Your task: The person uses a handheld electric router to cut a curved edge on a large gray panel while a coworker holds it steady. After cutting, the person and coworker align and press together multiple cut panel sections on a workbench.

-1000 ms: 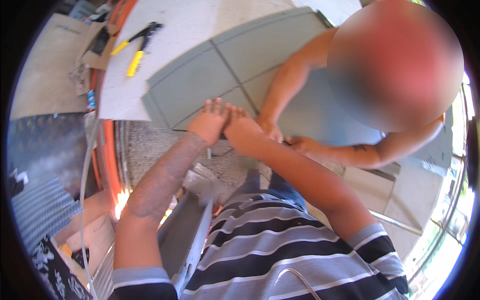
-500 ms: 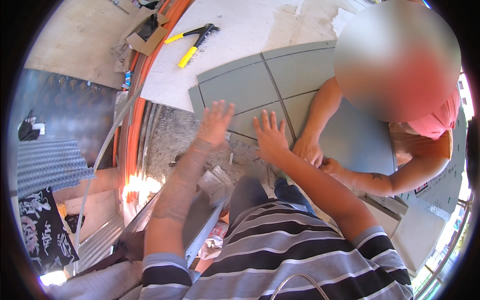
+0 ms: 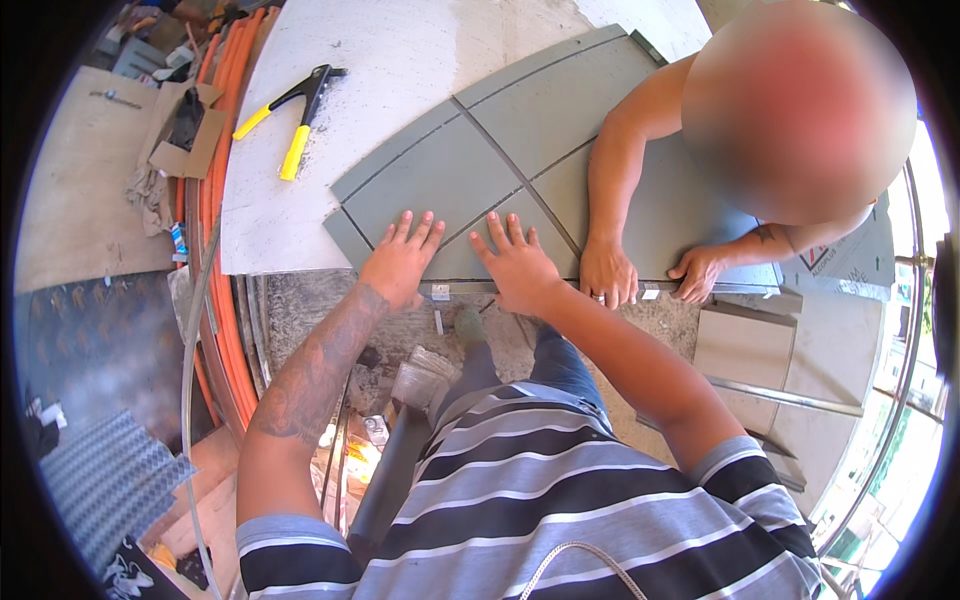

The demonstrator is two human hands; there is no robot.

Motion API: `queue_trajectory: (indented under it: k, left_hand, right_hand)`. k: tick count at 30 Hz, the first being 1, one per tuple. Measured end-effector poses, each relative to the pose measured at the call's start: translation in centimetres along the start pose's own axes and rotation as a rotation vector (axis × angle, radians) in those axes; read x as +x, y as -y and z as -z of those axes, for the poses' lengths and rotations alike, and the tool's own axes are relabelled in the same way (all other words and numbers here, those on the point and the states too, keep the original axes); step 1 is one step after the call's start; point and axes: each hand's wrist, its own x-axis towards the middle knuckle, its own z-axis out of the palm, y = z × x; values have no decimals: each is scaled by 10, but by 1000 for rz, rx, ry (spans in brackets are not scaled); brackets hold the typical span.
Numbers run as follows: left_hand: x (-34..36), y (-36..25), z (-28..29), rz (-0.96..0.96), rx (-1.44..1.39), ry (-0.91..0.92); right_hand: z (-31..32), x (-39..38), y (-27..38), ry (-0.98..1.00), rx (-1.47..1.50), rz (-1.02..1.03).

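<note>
My left hand [image 3: 398, 262] rests with spread fingers on the lower left part of a large grey panel [image 3: 406, 170] scored by dark lines. My right hand [image 3: 515, 268] lies alongside on the same panel, fingers also spread, near its front edge. Small metal tabs [image 3: 440, 291] show along that edge. To the right, a co-worker leans over the panel, one hand [image 3: 606, 268] at the edge beside my right hand and the other hand [image 3: 697, 267] farther right, fingers curled at the edge. A hand riveter [image 3: 294, 152] with yellow handles lies on the white board [image 3: 380, 45] behind.
Orange tubes [image 3: 232, 355] run along the left, beside an open cardboard box [image 3: 180, 157] and dark metal sheet [image 3: 100, 355]. A corrugated sheet [image 3: 110, 480] lies lower left. Beige boards [image 3: 745, 350] and a metal bar [image 3: 785, 397] are at right. Concrete floor [image 3: 310, 320] shows below the panel.
My hands, close together at the panel's edge a second ago, lifted apart and now lie flat, farther apart on the panel. The co-worker stays bent over the same edge.
</note>
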Motion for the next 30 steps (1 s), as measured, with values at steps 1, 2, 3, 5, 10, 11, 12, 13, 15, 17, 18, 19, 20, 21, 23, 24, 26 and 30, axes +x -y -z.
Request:
queue_trajectory:
  k: [1,2,3,5,10,11,12,13,15,17,18,19,20,21,23,24,26,30]
  left_hand:
    - [-3,1,1,-10,-3,-10]
    - [-4,3,2,-18,-7,-21]
    - [-3,3,1,-28,-4,-24]
    - [-1,4,-2,-41,2,-31]
    - [-3,6,5,-48,-17,10]
    - [-2,7,6,-54,-18,16]
    - [-1,8,6,-53,-22,20]
    - [-1,8,5,-51,-28,25]
    - [-1,9,4,-48,-39,35]
    - [-1,9,7,-46,-47,41]
    - [-1,8,8,-47,-47,49]
    - [0,8,11,-49,-44,52]
    - [1,8,14,-51,-40,55]
    - [1,8,14,-51,-42,59]
    - [2,9,15,-50,-48,66]
    - [2,9,15,-48,-50,70]
    - [2,10,16,-49,-57,84]
    - [3,13,11,-50,-73,75]
  right_hand:
    - [1,1,2,-5,5,3]
    - [3,1,3,4,4,5]
    - [6,0,2,14,2,11]
    - [5,2,2,12,2,17]
    - [6,4,3,7,-3,18]
    - [4,5,3,1,-11,17]
    - [1,6,3,-5,-20,16]
    - [0,7,3,-10,-28,17]
    - [0,9,3,9,-29,24]
    - [7,10,2,33,-20,28]
    - [12,9,2,51,-10,30]
    - [16,9,1,63,-2,30]
    - [14,10,0,52,-6,31]
    - [10,10,-1,40,-11,33]
    - [11,11,-2,38,-1,39]
    - [13,12,-2,46,16,42]
    - [13,12,-1,53,34,48]
    - [12,13,-1,44,56,50]
